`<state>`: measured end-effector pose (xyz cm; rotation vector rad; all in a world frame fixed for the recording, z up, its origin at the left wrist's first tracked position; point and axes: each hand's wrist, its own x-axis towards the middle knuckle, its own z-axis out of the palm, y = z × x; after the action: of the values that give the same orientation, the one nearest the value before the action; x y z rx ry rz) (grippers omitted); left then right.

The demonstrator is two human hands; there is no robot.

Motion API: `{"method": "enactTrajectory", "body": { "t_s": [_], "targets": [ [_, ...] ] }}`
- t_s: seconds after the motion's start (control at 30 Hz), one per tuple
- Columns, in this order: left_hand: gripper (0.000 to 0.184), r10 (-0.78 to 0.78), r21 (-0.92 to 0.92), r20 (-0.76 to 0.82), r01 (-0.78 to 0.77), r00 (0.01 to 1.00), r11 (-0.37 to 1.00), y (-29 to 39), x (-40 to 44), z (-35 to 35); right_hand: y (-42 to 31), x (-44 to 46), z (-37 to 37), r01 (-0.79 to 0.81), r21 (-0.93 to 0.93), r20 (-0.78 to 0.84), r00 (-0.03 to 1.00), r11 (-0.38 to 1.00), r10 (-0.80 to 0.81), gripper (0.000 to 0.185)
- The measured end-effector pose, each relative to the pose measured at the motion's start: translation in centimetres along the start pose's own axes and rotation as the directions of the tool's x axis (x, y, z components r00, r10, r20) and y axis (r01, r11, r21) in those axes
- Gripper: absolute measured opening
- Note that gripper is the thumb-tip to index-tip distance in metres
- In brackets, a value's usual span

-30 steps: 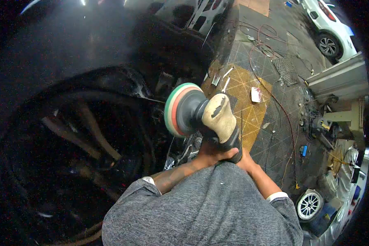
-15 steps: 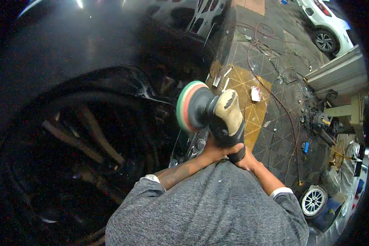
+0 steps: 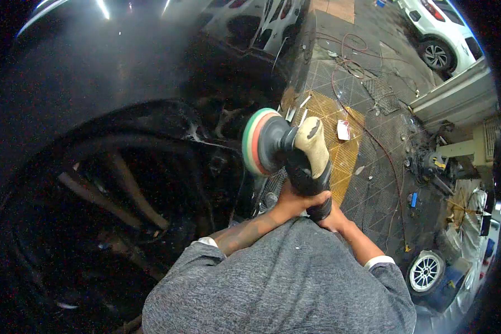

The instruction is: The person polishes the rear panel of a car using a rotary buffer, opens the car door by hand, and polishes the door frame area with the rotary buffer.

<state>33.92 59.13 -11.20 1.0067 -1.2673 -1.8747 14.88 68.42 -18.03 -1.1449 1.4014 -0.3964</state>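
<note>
A polisher [image 3: 312,147] with a worn cream-coloured head cover and a black body is held upright in front of my chest. Its round pad [image 3: 259,142], layered green, cream and orange, faces left toward a glossy black car panel [image 3: 94,72], apart from it. My left hand [image 3: 295,203] wraps the lower body, thumb across the front. On the other side my right hand [image 3: 333,217] grips the handle end, its fingers partly hidden behind the tool.
Left is a dark wheel-like opening with reflections of arms. Yellow mat [image 3: 345,161] and dark grating cover the floor, with a red hose [image 3: 381,146] across it. A white-spoked wheel [image 3: 426,271] lies lower right; a white car [image 3: 437,39] stands upper right.
The polisher, held in both hands, has moved a little right and up from its place a second ago. The view has shifted slightly.
</note>
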Motion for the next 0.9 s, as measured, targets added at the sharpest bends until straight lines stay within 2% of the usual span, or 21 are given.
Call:
{"method": "enactTrajectory", "body": {
  "t_s": [0.07, 0.17, 0.23, 0.27, 0.33, 0.4, 0.43, 0.5, 0.53, 0.7, 0.73, 0.77, 0.8, 0.83, 0.9],
  "targets": [
    [0.082, -0.021, 0.023, 0.02, 0.02, 1.0, 1.0, -1.0, 0.0, -0.4, -0.9, -0.3, 0.8, 0.096, -0.036, -0.13, 0.987, 0.995, -0.1, 0.037],
    [0.087, -0.003, 0.074, 0.071, -0.002, 0.998, 0.997, -0.8, 1.0, -0.9, -1.4, -0.2, 1.2, 0.089, -0.014, -0.2, 0.976, 0.996, -0.09, 0.037],
    [0.091, -0.019, 0.057, 0.121, 0.012, 0.992, 0.998, 1.0, 2.2, -1.0, -2.0, 0.4, 1.4, 0.155, 0.012, -0.231, 0.962, 0.988, -0.148, 0.036],
    [0.094, 0.096, 0.07, 0.081, -0.101, 0.992, 0.992, 1.4, 2.9, -0.9, -3.1, 0.5, 1.3, 0.153, 0.017, -0.282, 0.949, 0.988, -0.142, 0.035],
    [0.097, 0.202, 0.085, 0.044, -0.206, 0.978, 0.975, 2.7, 4.0, -1.0, -3.6, 1.4, 1.9, 0.151, 0.038, -0.39, 0.912, 0.988, -0.125, 0.03],
    [0.102, 0.065, 0.047, 0.133, -0.072, 0.989, 0.996, 4.2, 4.9, -2.4, -5.1, 2.0, 2.0, 0.123, 0.036, -0.427, 0.899, 0.992, -0.096, 0.026],
    [0.102, 0.062, 0.049, 0.133, -0.069, 0.989, 0.996, 4.3, 5.1, -3.2, -6.4, 2.3, 2.1, 0.102, 0.045, -0.451, 0.89, 0.994, -0.071, 0.025],
    [0.099, 0.05, 0.19, 0.224, -0.094, 0.973, 0.977, 3.7, 5.7, -4.7, -7.1, 3.2, 2.6, 0.107, 0.035, -0.467, 0.881, 0.994, -0.078, 0.025],
    [0.091, 0.236, 0.324, 0.238, -0.306, 0.942, 0.895, 3.1, 5.9, -5.2, -7.3, 3.5, 2.6, 0.114, 0.024, -0.484, 0.871, 0.993, -0.088, 0.025],
    [0.079, 0.166, 0.423, 0.285, -0.279, 0.944, 0.862, 2.0, 6.1, -6.1, -5.4, 5.0, 2.8, 0.142, -0.016, -0.493, 0.86, 0.99, -0.131, 0.022],
    [0.079, 0.163, 0.53, 0.31, -0.313, 0.937, 0.788, 1.8, 6.0, -6.4, -6.4, 4.4, 2.6, 0.203, -0.027, -0.494, 0.849, 0.979, -0.19, 0.022],
    [0.078, 0.229, 0.636, 0.372, -0.426, 0.9, 0.644, 1.3, 5.9, -6.6, -7.2, 4.2, 2.3, 0.267, -0.041, -0.492, 0.833, 0.963, -0.252, 0.021],
    [0.078, 0.292, 0.714, 0.43, -0.52, 0.854, 0.469, 1.0, 5.8, -6.8, -6.7, 4.3, 2.4, 0.221, -0.032, -0.461, 0.862, 0.975, -0.21, 0.022],
    [0.078, 0.292, 0.715, 0.43, -0.52, 0.854, 0.467, 0.7, 6.2, -6.7, -6.4, 4.5, 2.5, 0.223, -0.032, -0.461, 0.862, 0.974, -0.213, 0.022],
    [0.096, 0.339, 0.575, 0.371, -0.5, 0.865, 0.648, -0.2, 6.6, -6.3, -5.5, 4.8, 3.1, 0.158, -0.047, -0.517, 0.841, 0.986, -0.16, 0.022]
  ]
}}
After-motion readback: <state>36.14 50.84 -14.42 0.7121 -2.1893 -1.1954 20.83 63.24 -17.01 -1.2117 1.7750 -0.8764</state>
